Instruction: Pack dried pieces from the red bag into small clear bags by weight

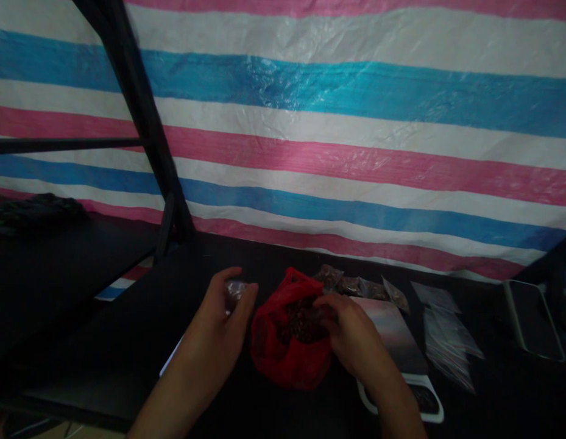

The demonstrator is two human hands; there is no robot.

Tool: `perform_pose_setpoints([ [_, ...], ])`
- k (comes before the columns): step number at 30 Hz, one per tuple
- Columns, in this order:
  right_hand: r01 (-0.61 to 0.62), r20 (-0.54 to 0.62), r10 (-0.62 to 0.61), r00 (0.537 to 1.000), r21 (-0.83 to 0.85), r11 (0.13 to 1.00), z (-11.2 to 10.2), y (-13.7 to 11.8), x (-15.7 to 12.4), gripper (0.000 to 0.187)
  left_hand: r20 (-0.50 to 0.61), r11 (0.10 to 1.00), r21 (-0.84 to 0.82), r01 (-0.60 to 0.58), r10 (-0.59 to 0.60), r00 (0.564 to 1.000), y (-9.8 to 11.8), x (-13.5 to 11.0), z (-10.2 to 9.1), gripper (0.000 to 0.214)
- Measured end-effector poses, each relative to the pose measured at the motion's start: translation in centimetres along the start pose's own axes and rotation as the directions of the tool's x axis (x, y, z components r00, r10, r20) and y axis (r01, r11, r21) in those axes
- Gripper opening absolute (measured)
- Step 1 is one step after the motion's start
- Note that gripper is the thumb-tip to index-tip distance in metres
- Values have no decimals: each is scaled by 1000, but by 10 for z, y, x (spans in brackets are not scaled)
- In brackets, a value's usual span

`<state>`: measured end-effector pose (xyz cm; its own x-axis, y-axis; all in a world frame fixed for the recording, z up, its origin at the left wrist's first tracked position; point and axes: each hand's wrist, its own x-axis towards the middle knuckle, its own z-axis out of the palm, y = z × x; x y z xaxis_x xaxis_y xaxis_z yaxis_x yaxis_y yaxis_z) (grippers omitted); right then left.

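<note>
Red plastic bag (289, 369) stands on the black table (209, 253), mouth open, between the two hands; dark, granular contents (301, 326) visible inside, identity not clear in this light. Left hand (221, 314), just beside the bag, has thumb and fingers closed about a small clear packet (236, 291); how full it is cannot be told. Right hand (349, 335) reaches into the bag's mouth, fingers curled at the contents; dim and blurred there, so whether they pinch anything cannot be told. Kitchen scale (390, 335) sits to the right, partly under the right forearm; no packet seen on the visible part of its plate, reading not legible. Behind it, a row of small packets (350, 285) with dark contents, apparently filled: this portion looks done. Further right, a stack of flat clear bags (447, 341), apparently unused, near a phone (534, 320). Judgement: work is partway along, with several portions bagged, the packet in the left hand in progress, and a fair amount of loose material and spare bags left.
</note>
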<state>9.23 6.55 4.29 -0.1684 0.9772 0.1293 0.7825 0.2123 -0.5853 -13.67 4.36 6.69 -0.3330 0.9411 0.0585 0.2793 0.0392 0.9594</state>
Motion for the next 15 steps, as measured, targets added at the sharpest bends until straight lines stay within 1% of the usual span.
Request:
perform_pose_setpoints([
  [2, 9, 29, -7, 1000, -77, 997, 6, 2, 2, 53, -24, 988, 146, 55, -52, 998, -6, 1, 2, 75],
  [4, 34, 50, -28, 998, -133, 991, 10, 3, 3, 62, -10, 971, 223, 83, -83, 997, -15, 2, 12, 75],
  [5, 40, 59, -31, 998, -153, 987, 11, 2, 3, 63, 12, 968, 240, 77, -82, 997, -21, 3, 18, 72],
  [8, 40, 70, -28, 997, -168, 985, 11, -2, 3, 58, 103, 973, 228, 29, -54, 993, -34, 5, 36, 59],
  [10, 35, 50, -26, 998, -171, 985, 11, -6, 2, 52, 159, 981, 189, 45, -76, 984, -38, 6, 44, 49],
  [13, -1, 29, 7, 1000, -202, 979, 12, -10, 1, 44, 229, 984, 150, 100, -133, 964, -34, 7, 46, 33],
  [15, -11, 47, 20, 999, -191, 982, 13, -10, 0, 44, 273, 984, 138, 112, -146, 951, -29, 7, 45, 30],
])
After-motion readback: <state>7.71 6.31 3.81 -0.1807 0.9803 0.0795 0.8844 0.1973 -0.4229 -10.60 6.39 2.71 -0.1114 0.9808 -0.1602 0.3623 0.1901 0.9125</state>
